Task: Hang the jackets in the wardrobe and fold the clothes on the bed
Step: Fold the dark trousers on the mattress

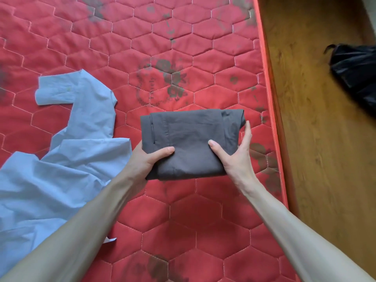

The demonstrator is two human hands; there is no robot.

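A dark grey garment, folded into a compact rectangle, sits over the red quilted bed near its right edge. My left hand grips its near left corner, thumb on top and fingers underneath. My right hand holds the near right side, thumb pressed on top and fingers wrapped along the right edge. A light blue shirt lies crumpled and unfolded on the left part of the bed, one sleeve stretched away from me.
The bed's right edge runs beside a wooden floor. A black garment or bag lies on that floor at the far right. Open mattress stretches beyond and in front of the grey garment.
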